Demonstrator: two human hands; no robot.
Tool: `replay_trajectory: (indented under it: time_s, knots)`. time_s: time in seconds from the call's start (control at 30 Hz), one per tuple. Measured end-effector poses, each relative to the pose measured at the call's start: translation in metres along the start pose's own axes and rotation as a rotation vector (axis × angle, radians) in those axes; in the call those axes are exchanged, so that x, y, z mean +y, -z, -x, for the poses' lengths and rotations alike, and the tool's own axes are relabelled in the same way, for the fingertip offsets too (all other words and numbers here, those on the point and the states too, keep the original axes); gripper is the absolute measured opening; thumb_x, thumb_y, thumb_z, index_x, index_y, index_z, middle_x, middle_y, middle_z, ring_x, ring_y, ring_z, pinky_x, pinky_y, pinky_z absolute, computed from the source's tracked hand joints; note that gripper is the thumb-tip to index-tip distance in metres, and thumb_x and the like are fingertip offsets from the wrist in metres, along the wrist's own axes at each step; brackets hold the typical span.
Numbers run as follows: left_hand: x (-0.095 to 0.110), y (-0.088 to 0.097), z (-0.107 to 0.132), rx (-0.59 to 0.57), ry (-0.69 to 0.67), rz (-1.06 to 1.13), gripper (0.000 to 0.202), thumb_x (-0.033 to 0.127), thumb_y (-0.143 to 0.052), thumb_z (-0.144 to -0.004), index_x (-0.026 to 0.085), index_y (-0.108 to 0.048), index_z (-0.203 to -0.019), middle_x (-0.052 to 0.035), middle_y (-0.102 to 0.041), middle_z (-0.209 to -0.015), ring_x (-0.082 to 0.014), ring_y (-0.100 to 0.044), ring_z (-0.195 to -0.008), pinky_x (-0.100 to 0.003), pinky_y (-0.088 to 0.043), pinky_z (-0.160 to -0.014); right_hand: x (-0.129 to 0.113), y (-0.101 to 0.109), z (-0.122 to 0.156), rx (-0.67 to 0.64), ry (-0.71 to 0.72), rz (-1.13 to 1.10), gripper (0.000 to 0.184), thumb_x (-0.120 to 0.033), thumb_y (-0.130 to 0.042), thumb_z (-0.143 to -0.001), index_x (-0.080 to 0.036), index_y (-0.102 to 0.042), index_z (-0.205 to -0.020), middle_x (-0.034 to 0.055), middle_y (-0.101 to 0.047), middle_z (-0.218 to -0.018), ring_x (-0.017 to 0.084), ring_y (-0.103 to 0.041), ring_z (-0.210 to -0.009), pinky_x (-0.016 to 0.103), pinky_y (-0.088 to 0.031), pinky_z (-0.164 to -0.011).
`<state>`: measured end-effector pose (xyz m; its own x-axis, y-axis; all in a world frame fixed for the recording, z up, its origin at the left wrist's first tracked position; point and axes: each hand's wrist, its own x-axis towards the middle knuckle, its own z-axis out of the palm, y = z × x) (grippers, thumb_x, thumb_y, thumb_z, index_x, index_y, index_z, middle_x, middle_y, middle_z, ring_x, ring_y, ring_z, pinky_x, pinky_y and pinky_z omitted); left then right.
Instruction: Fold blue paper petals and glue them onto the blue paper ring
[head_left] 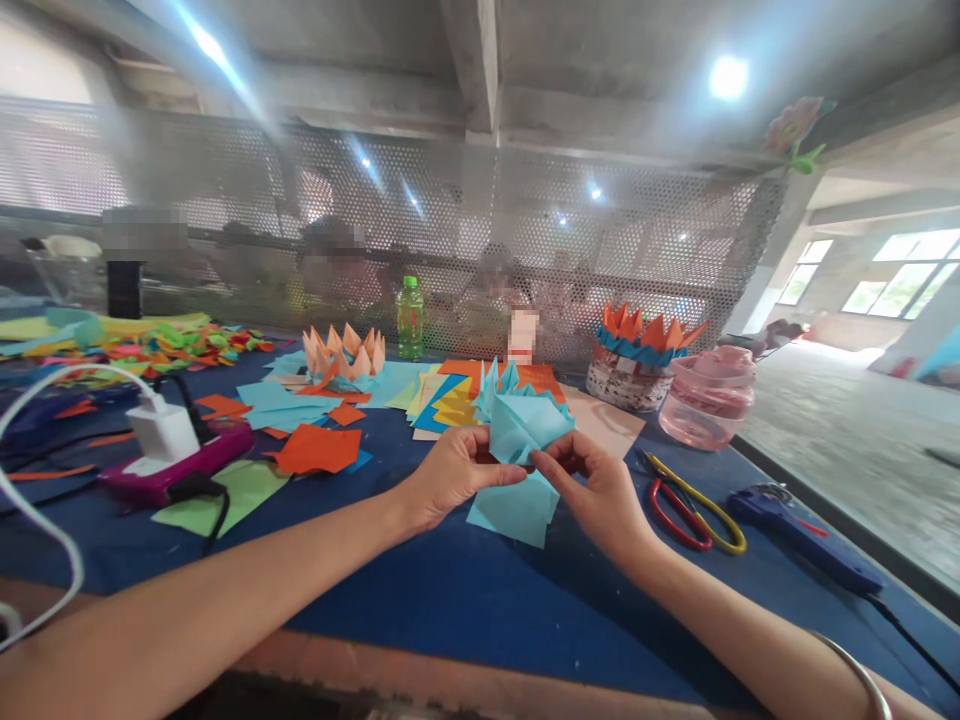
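Folded blue paper [525, 425]: held above the table [450, 600], near its middle, between both hands. Several points stand up along its top edge. More blue sheets [517, 512] hang or lie directly below it; which of the two cannot be told.

Left hand [450, 475]: fingers curled, thumb and fingertips pinched on the paper's left edge. Mostly closed.

Right hand [596, 490]: thumb and forefinger pinched on the paper's lower right side, other fingers bent beneath. A bangle [855, 672] sits on that wrist.

Just right of the right hand: scissors [694, 508] with red and yellow handles, lying flat. Further right, a blue glue gun [802, 535], cord trailing toward the near edge.

Behind the paper: a stack [446, 400] of yellow, blue and orange sheets. Right rear: a pink jar [709, 398] beside a round container carrying an orange and blue crown [645, 338]. Left rear: a peach crown [345, 352] and a green bottle [409, 318], standing upright.

Left of the left hand: loose orange paper [319, 450] and a green sheet [225, 495]. Beyond these, a white charger [161, 428] plugged into a pink power strip [180, 468], white cable looping to the near edge.

Far side of table: a perforated screen [525, 230], with people seated behind it, indistinct.
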<state>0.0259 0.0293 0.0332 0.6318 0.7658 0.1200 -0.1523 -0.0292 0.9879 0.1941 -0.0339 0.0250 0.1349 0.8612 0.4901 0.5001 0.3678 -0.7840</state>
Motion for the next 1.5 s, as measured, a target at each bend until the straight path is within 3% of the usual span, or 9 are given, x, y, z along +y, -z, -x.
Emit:
replay_trajectory:
  time_s: [0.3, 0.4, 0.5, 0.6, 0.67, 0.73, 0.83, 1.2, 1.5]
  knots:
    - [0.002, -0.002, 0.0, 0.064, 0.003, 0.017, 0.027, 0.029, -0.082, -0.063, 0.013, -0.073, -0.083, -0.0048, -0.073, -0.08, -0.0156, -0.067, -0.076, -0.027, -0.053, -0.075, -0.002, 0.001, 0.002, -0.014, 0.021, 0.03, 0.025, -0.038, -0.059, -0.085, -0.019, -0.056, -0.07, -0.0017, -0.056, -0.065, 0.012, -0.047, -0.062, 0.025, -0.038, -0.058]
    - [0.005, -0.003, 0.0, 0.109, 0.04, 0.055, 0.027, 0.027, -0.082, -0.062, 0.013, -0.073, -0.083, -0.005, -0.074, -0.08, -0.0151, -0.067, -0.074, -0.027, -0.053, -0.076, -0.001, -0.001, 0.002, 0.002, 0.034, -0.017, 0.02, -0.038, -0.062, -0.083, -0.019, -0.055, -0.084, -0.0011, -0.057, -0.072, 0.012, -0.05, -0.064, 0.025, -0.041, -0.06]
    - [0.007, -0.003, 0.0, 0.129, 0.063, 0.094, 0.027, 0.026, -0.081, -0.063, 0.013, -0.073, -0.086, -0.0061, -0.074, -0.084, -0.0156, -0.068, -0.077, -0.026, -0.053, -0.076, 0.001, -0.003, 0.001, 0.054, 0.042, -0.125, 0.044, -0.037, -0.068, -0.077, -0.021, -0.043, -0.111, -0.0032, -0.055, -0.072, 0.014, -0.054, -0.065, 0.027, -0.045, -0.06]
    - [0.006, 0.0, -0.001, 0.127, 0.078, 0.138, 0.026, 0.025, -0.081, -0.065, 0.013, -0.073, -0.087, -0.0067, -0.074, -0.086, -0.0155, -0.069, -0.078, -0.024, -0.054, -0.074, 0.002, -0.003, -0.002, 0.07, 0.014, -0.197, 0.062, -0.037, -0.071, -0.074, -0.021, -0.035, -0.122, -0.0042, -0.055, -0.071, 0.015, -0.055, -0.066, 0.027, -0.046, -0.059]
    - [0.005, 0.001, -0.002, 0.126, 0.086, 0.168, 0.025, 0.023, -0.081, -0.065, 0.013, -0.072, -0.086, -0.0063, -0.074, -0.086, -0.015, -0.069, -0.078, -0.023, -0.054, -0.073, 0.004, -0.003, -0.004, 0.043, -0.019, -0.195, 0.052, -0.039, -0.071, -0.073, -0.02, -0.045, -0.114, -0.0038, -0.055, -0.069, 0.014, -0.054, -0.063, 0.025, -0.044, -0.057]
    - [0.004, 0.002, -0.002, 0.125, 0.089, 0.185, 0.023, 0.023, -0.081, -0.066, 0.012, -0.072, -0.084, -0.006, -0.074, -0.085, -0.0147, -0.069, -0.078, -0.022, -0.054, -0.072, 0.006, -0.002, -0.004, -0.011, -0.048, -0.15, 0.031, -0.041, -0.069, -0.074, -0.018, -0.055, -0.089, -0.0031, -0.054, -0.064, 0.012, -0.051, -0.059, 0.024, -0.04, -0.054]
    - [0.003, 0.002, -0.003, 0.117, 0.096, 0.192, 0.023, 0.022, -0.08, -0.066, 0.012, -0.072, -0.085, -0.0059, -0.074, -0.085, -0.0144, -0.069, -0.078, -0.021, -0.055, -0.072, 0.008, -0.002, -0.004, -0.058, -0.068, -0.105, 0.031, -0.044, -0.066, -0.077, -0.017, -0.055, -0.066, -0.002, -0.054, -0.061, 0.011, -0.047, -0.057, 0.024, -0.038, -0.053]
    - [0.003, 0.003, -0.003, 0.097, 0.115, 0.209, 0.022, 0.021, -0.08, -0.067, 0.013, -0.073, -0.086, -0.006, -0.074, -0.087, -0.0143, -0.07, -0.077, -0.02, -0.056, -0.07, 0.006, -0.001, -0.002, -0.012, -0.057, -0.104, 0.031, -0.046, -0.062, -0.079, -0.017, -0.062, -0.069, -0.0008, -0.058, -0.061, 0.012, -0.049, -0.058, 0.024, -0.039, -0.055]
    - [0.005, -0.001, 0.0, 0.079, 0.095, 0.13, 0.028, 0.025, -0.082, -0.064, 0.013, -0.073, -0.088, -0.0078, -0.074, -0.087, -0.0171, -0.069, -0.081, -0.025, -0.054, -0.076, 0.006, 0.0, -0.001, 0.004, -0.077, -0.06, 0.033, -0.048, -0.058, -0.082, -0.017, -0.061, -0.07, 0.0013, -0.064, -0.065, 0.013, -0.053, -0.06, 0.024, -0.04, -0.055]
